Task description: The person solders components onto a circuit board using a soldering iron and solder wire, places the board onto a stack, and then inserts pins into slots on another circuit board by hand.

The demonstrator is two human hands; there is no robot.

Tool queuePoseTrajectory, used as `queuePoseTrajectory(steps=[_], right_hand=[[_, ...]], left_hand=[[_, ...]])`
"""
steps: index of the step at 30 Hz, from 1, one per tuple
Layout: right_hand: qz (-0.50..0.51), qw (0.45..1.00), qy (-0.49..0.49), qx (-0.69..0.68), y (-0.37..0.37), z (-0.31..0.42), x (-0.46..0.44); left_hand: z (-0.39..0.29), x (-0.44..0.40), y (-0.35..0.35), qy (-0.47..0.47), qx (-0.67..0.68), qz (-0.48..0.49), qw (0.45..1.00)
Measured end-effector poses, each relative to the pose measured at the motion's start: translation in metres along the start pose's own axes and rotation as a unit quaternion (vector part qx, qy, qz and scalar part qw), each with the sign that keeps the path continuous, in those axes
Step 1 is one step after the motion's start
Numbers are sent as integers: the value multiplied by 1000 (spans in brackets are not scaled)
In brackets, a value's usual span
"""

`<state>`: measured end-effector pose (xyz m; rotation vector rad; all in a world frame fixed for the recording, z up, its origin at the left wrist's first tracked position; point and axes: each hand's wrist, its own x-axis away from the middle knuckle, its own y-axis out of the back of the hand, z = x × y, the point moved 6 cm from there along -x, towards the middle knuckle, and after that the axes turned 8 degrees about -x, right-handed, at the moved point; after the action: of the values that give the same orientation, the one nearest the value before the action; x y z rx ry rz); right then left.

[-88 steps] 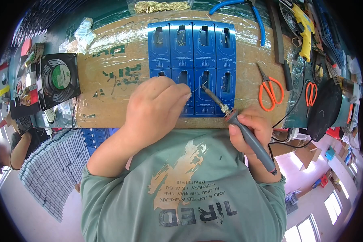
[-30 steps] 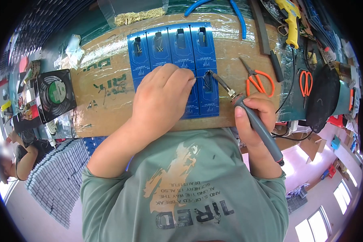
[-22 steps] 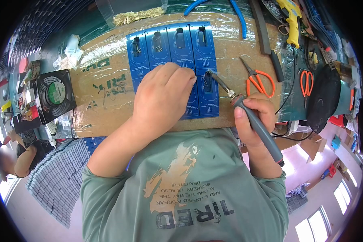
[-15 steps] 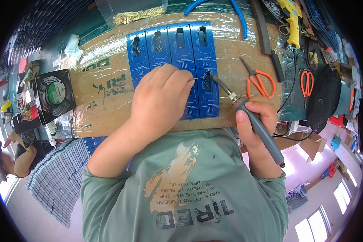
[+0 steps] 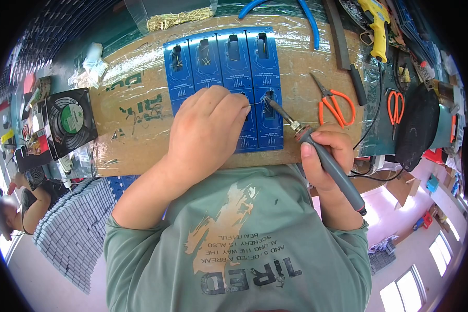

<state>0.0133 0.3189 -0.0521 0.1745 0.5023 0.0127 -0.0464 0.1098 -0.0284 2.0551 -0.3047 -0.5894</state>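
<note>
View from above, down a person's green T-shirt (image 5: pixel 234 234) to a workbench; 2 bare hands work over a block of blue circuit boards (image 5: pixel 236 65), which lies on a brown cardboard sheet (image 5: pixel 135 151) at the bench's near edge; 4 boards with rectangular slots fill the top row, while the lower row is partly hidden by the left hand (image 5: pixel 207 127).

The left hand pinches a thin silvery wire (image 5: pixel 257 103) between thumb and forefinger; the wire reaches across to the rightmost board of the lower row. The right hand (image 5: pixel 328 151) grasps the grey handle of a soldering iron (image 5: pixel 338 177) like a thick pen; the iron slants up and left, its tip at the slot of that same board, near the wire's end; whether the tip touches wire or board is too small to tell.

Just right of the boards lie orange-handled snips (image 5: pixel 335 104); farther right, orange-handled scissors (image 5: pixel 395 106) and, above them, a yellow glue gun (image 5: pixel 378 31); a blue-handled tool (image 5: pixel 313 28) and a clear bag of gold-coloured slivers (image 5: pixel 178 20) are at the far side; a black cooling fan (image 5: pixel 71 122) stands at left; beyond it, another person (image 5: pixel 35 208) is partly visible.
</note>
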Motion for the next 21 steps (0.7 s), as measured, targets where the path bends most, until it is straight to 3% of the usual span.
queuePoseTrajectory(steps=[8, 21], right_hand=[[-36, 998, -42, -17, 3, -1, 2], [-22, 999, -31, 13, 4, 4, 1]], left_hand=[[1, 2, 7, 30, 36, -15, 999], [5, 7, 17, 66, 55, -19, 996]])
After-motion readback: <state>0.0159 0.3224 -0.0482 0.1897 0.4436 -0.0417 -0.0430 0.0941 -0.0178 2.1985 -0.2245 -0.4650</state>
